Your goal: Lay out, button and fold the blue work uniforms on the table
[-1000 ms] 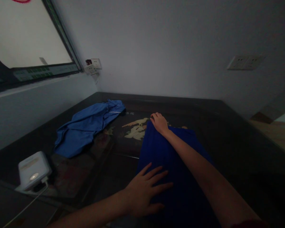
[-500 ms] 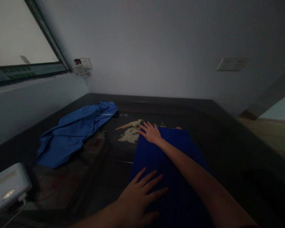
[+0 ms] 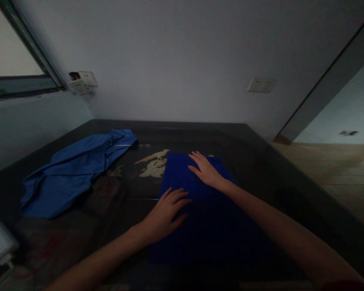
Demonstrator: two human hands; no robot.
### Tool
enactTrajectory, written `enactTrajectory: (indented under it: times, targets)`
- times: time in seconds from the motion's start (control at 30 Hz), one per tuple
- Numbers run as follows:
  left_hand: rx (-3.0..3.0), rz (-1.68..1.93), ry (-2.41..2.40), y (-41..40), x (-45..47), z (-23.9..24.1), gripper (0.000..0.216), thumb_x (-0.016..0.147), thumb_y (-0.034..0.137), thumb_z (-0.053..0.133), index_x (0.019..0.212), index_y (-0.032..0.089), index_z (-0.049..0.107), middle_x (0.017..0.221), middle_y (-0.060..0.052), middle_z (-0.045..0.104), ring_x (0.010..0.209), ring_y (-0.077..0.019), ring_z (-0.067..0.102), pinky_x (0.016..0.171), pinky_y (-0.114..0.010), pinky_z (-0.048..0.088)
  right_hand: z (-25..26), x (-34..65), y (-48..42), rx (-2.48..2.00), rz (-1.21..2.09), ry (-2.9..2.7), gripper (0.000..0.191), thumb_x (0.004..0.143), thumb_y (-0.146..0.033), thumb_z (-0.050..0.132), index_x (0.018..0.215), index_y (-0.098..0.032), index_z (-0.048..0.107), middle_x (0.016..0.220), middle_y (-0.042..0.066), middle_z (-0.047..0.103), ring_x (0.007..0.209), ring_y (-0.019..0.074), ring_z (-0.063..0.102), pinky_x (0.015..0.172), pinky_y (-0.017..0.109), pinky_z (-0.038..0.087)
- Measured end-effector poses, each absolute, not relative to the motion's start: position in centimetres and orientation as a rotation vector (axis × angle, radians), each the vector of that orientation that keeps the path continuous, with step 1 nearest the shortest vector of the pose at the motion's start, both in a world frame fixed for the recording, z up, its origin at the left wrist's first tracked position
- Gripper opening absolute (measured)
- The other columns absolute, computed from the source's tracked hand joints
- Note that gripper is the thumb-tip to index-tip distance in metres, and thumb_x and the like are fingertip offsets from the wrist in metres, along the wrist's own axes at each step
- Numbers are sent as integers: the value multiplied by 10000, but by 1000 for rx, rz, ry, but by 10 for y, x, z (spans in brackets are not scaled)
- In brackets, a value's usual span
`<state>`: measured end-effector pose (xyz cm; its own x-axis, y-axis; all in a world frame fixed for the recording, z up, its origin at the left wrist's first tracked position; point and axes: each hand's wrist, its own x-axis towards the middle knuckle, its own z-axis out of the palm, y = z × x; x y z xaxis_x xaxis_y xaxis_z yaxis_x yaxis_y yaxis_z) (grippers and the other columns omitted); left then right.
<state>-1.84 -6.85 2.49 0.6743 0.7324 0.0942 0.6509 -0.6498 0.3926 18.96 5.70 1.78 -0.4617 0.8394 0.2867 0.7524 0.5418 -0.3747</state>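
A deep blue cloth [image 3: 197, 222], flat and roughly rectangular, lies on the dark table in front of me. On its far part rests my right hand [image 3: 208, 171], palm down with the fingers stretched out toward the far edge. My left hand [image 3: 170, 210] is nearer to me, over the cloth's left edge, its fingers spread and holding nothing; whether it presses on the fabric I cannot tell. The cloth's near end fades into shadow. Left of it a lighter blue garment [image 3: 75, 169] lies loosely folded.
The dark table [image 3: 182, 129] has a pale bird-and-flower inlay [image 3: 153, 163] and meets the wall. A white device [image 3: 0, 242] with a cable sits at the left front. Wall sockets [image 3: 261, 85] are above the table's far side. Wooden floor [image 3: 327, 169] shows at the right.
My right hand has shifted right across the cloth's far end, away from its left corner. My left hand has moved forward along the left edge. The view has turned right.
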Motion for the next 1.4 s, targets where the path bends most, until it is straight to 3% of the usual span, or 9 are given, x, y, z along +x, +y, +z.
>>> enactTrajectory:
  times: [0.17, 0.43, 0.73, 0.9, 1.03, 1.2, 1.4]
  targets:
    - [2666, 370, 1474, -4, -6, 1, 485, 912, 287, 390, 1389, 198, 393, 1469, -108, 359, 1398, -254, 212, 1139, -492, 151, -3, 235, 9, -1523, 241, -2466, 718, 888, -632, 291, 1427, -161, 348, 1501, 133, 283, 1404, 280, 164, 1110, 492, 224]
    - [2578, 273, 1533, 37, -14, -25, 520, 945, 438, 283, 1446, 297, 274, 1530, -60, 227, 1408, -266, 166, 1119, -485, 203, -30, 288, 23, -1676, 116, -2411, 637, 927, -586, 197, 1448, -229, 282, 1501, 78, 288, 1390, 218, 230, 1119, 529, 168]
    - [2540, 297, 1544, 36, -13, -24, 515, 929, 427, 306, 1425, 290, 324, 1515, -37, 276, 1397, -266, 214, 1114, -489, 213, -30, 322, 26, -1905, 108, -2306, 563, 945, -529, 207, 1433, -270, 312, 1497, 46, 307, 1399, 276, 187, 1081, 642, 91]
    - [2489, 443, 1635, 57, -12, -10, 463, 889, 377, 392, 1309, 209, 490, 1357, -90, 490, 1249, -261, 442, 1050, -430, 342, -11, 322, 31, -1915, 66, -2095, 544, 956, -466, 236, 1357, -168, 452, 1457, 117, 378, 1359, 267, 294, 1085, 536, 238]
    - [2487, 471, 1827, 81, -1, -10, 491, 889, 387, 393, 1353, 233, 433, 1425, -99, 414, 1310, -318, 349, 1047, -521, 299, -1, 291, 47, -1742, 108, -2165, 514, 960, -431, 265, 1398, -195, 393, 1464, 102, 370, 1351, 228, 314, 1094, 458, 268]
    - [2527, 354, 1780, 100, 3, -32, 532, 918, 436, 305, 1417, 251, 331, 1494, -74, 320, 1398, -298, 190, 1082, -522, 230, -17, 275, 69, -1772, 64, -2379, 529, 948, -476, 301, 1425, -251, 334, 1515, 85, 265, 1398, 266, 192, 1083, 587, 185]
    - [2500, 262, 1777, 106, -4, -39, 576, 919, 529, 259, 1439, 282, 283, 1510, -89, 279, 1393, -303, 213, 1072, -543, 234, -28, 288, 72, -1785, 89, -2403, 534, 943, -540, 218, 1432, -334, 283, 1513, 52, 272, 1403, 254, 179, 1048, 667, 131]
